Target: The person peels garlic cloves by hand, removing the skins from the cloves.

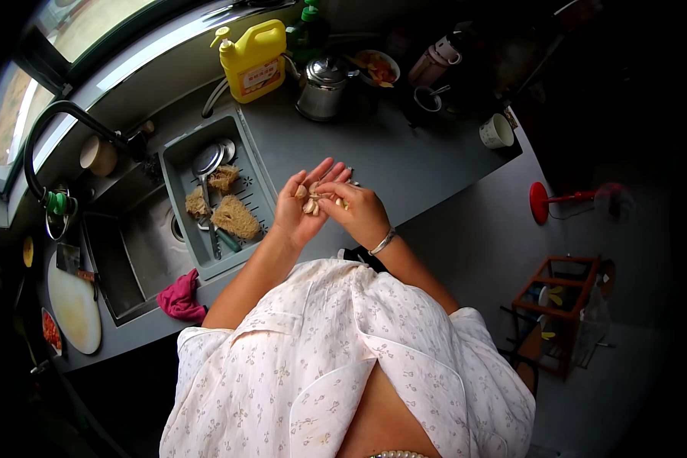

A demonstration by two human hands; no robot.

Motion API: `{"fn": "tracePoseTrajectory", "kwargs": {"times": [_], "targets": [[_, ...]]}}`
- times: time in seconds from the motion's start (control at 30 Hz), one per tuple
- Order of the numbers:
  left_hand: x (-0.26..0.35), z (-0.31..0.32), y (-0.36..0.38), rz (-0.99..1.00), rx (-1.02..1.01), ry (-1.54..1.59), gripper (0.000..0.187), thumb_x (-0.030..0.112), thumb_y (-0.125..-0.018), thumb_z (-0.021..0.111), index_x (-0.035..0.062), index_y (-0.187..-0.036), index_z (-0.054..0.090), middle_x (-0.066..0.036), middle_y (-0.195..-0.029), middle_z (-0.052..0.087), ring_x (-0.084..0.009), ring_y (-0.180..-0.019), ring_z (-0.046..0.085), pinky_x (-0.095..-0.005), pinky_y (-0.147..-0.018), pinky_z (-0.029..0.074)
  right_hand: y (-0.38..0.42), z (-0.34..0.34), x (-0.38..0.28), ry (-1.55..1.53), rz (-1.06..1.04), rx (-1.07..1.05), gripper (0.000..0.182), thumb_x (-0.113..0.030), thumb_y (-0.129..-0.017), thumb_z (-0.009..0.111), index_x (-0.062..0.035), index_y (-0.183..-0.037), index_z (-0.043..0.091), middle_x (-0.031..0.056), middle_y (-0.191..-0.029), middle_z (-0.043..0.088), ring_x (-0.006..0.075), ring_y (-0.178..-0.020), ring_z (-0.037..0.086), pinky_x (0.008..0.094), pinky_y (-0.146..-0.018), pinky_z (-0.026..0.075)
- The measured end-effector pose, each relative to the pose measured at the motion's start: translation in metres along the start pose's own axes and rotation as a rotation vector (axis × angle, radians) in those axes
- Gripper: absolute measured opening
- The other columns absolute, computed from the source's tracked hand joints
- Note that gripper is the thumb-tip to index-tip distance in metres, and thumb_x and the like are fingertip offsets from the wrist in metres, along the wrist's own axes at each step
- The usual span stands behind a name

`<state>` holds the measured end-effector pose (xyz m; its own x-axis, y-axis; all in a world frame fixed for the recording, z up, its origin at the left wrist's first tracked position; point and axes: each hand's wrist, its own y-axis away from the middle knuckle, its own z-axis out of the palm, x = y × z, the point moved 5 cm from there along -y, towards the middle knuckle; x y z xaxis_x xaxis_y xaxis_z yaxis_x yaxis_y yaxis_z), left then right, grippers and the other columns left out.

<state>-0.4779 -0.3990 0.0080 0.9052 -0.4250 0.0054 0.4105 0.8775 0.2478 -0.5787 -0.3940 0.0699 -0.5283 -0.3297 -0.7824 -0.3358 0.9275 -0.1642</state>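
Observation:
My left hand (291, 217) is turned palm up above the counter's front edge, its fingers stretched out. Several garlic cloves (309, 207) lie in that palm, pale with some papery skin. Reaching in from the right, my right hand (362, 211) has thumb and fingertips pinched together over the palm, on a garlic clove that its fingers partly hide. A bracelet circles the right wrist.
Left of my hands, a grey drain tray (253, 143) with sponges and a strainer spans part of the sink (141, 252). Behind stand a yellow jug (253, 65), a metal pot (322, 95) and a paper cup (497, 131). A cutting board (75, 309) lies far left.

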Motion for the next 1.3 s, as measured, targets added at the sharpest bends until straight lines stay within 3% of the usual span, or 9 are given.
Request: {"fn": "tracePoseTrajectory", "kwargs": {"times": [0.2, 0.3, 0.37, 0.4, 0.6, 0.83, 0.9, 1.07, 1.3], "targets": [[-0.001, 0.0, -0.001, -0.021, -0.021, -0.009, 0.047, 0.027, -0.097, 0.033, -0.002, -0.133, 0.044, -0.022, -0.138, 0.044, -0.0344, -0.13, 0.042, -0.0435, -0.107, 0.038, -0.003, 0.0, 0.015, -0.034, 0.126, 0.067, 0.016, -0.019, -0.082, 0.067, -0.0068, -0.092, 0.069, 0.0115, -0.079, 0.069, 0.0245, -0.069, 0.067, 0.0318, -0.062, 0.051], [0.001, -0.012, 0.0, 0.027, 0.103, -0.048, 0.039, 0.025, -0.096, 0.045, -0.0007, -0.125, 0.052, -0.018, -0.124, 0.056, -0.0264, -0.113, 0.056, -0.0353, -0.093, 0.05, -0.004, 0.001, 0.027, -0.304, 0.241, 0.1, 0.015, -0.018, -0.083, 0.068, -0.0045, -0.09, 0.069, 0.0095, -0.074, 0.069, 0.0187, -0.065, 0.067, 0.0286, -0.06, 0.05], [0.007, -0.039, -0.004, 0.037, 0.28, -0.257, 0.028, 0.019, -0.092, 0.057, -0.0004, -0.112, 0.059, -0.01, -0.097, 0.065, -0.0158, -0.083, 0.062, -0.0252, -0.065, 0.053, -0.003, -0.01, 0.026, -0.282, 0.231, 0.253, 0.015, -0.017, -0.084, 0.067, -0.0027, -0.087, 0.068, 0.0075, -0.072, 0.068, 0.0139, -0.065, 0.065, 0.0259, -0.059, 0.049], [0.005, -0.027, 0.0, 0.042, 0.282, -0.265, 0.019, 0.017, -0.089, 0.063, 0.0025, -0.102, 0.061, -0.003, -0.081, 0.064, -0.0079, -0.063, 0.052, -0.018, -0.046, 0.039, -0.004, -0.016, 0.021, -0.172, 0.189, 0.299, 0.013, -0.016, -0.083, 0.067, -0.0033, -0.086, 0.067, 0.0077, -0.073, 0.068, 0.0177, -0.064, 0.066, 0.0279, -0.058, 0.05], [-0.003, 0.004, 0.005, 0.041, 0.148, -0.479, 0.02, 0.018, -0.089, 0.064, 0.0044, -0.104, 0.06, 0.002, -0.079, 0.059, -0.0047, -0.062, 0.047, -0.0163, -0.044, 0.032, 0.0, -0.017, 0.007, 0.173, -0.119, 0.387, 0.009, -0.015, -0.082, 0.067, -0.0077, -0.088, 0.065, 0.0094, -0.078, 0.067, 0.0259, -0.065, 0.065, 0.0328, -0.056, 0.05], [0.006, 0.01, 0.007, 0.118, 0.142, -0.582, 0.021, 0.014, -0.089, 0.063, 0.0029, -0.107, 0.06, 0.001, -0.078, 0.058, -0.0041, -0.058, 0.046, -0.0167, -0.045, 0.032, -0.001, -0.021, -0.005, 0.02, -0.083, 0.297, 0.013, -0.015, -0.084, 0.066, -0.0083, -0.095, 0.067, 0.0093, -0.078, 0.067, 0.0233, -0.063, 0.064, 0.0314, -0.056, 0.049], [0.007, 0.008, 0.007, 0.124, 0.127, -0.607, 0.02, 0.013, -0.089, 0.063, 0.003, -0.106, 0.06, 0.001, -0.077, 0.057, -0.0039, -0.058, 0.046, -0.0167, -0.045, 0.032, -0.004, -0.03, -0.003, -0.06, 0.067, 0.33, 0.015, -0.016, -0.085, 0.066, -0.0069, -0.097, 0.068, 0.0084, -0.075, 0.067, 0.0197, -0.061, 0.064, 0.0297, -0.056, 0.049], [0.006, 0.008, 0.006, 0.115, 0.043, -0.682, 0.016, 0.013, -0.088, 0.065, 0.0039, -0.101, 0.063, 0.002, -0.077, 0.057, -0.0029, -0.059, 0.044, -0.0167, -0.045, 0.03, -0.012, -0.032, 0.002, -0.165, 0.016, 0.249, 0.012, -0.014, -0.085, 0.066, -0.0041, -0.09, 0.069, 0.0071, -0.074, 0.068, 0.0156, -0.061, 0.063, 0.0272, -0.056, 0.048], [0.002, 0.005, 0.004, -0.002, 0.069, -0.363, 0.022, 0.015, -0.09, 0.064, 0.0037, -0.107, 0.058, 0.001, -0.078, 0.053, -0.0038, -0.062, 0.043, -0.0151, -0.045, 0.03, -0.008, -0.026, 0.002, -0.167, 0.018, 0.242, 0.011, -0.011, -0.08, 0.07, -0.0054, -0.088, 0.068, 0.007, -0.077, 0.068, 0.0169, -0.063, 0.063, 0.0273, -0.057, 0.048]]}}
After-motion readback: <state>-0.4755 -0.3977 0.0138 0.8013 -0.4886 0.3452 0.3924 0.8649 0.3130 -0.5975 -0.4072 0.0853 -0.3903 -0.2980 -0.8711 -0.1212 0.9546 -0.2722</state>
